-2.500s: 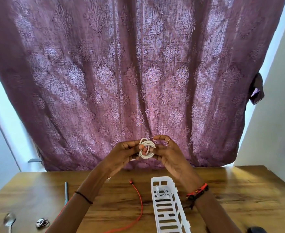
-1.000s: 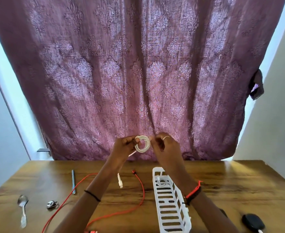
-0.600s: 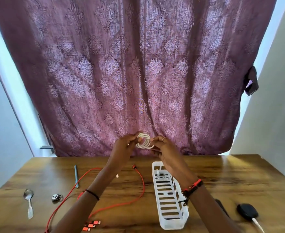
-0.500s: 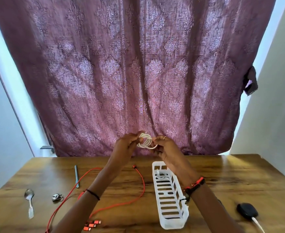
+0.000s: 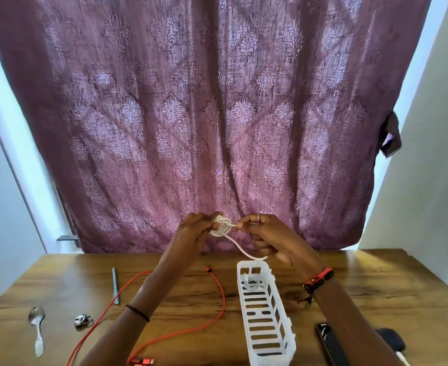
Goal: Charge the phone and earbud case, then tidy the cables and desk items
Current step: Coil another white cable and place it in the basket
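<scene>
hands raised above desk (image 5: pixel 376 281): left hand (image 5: pixel 194 233) grips coiled white cable (image 5: pixel 221 227), right hand (image 5: pixel 270 239) pinches its loose tail.

Bottom edge cuts off phone (image 5: pixel 330 344) and red cable (image 5: pixel 224 299).

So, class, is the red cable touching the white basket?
Apart. The head view shows bare desk between the red cable and the white basket.
</scene>
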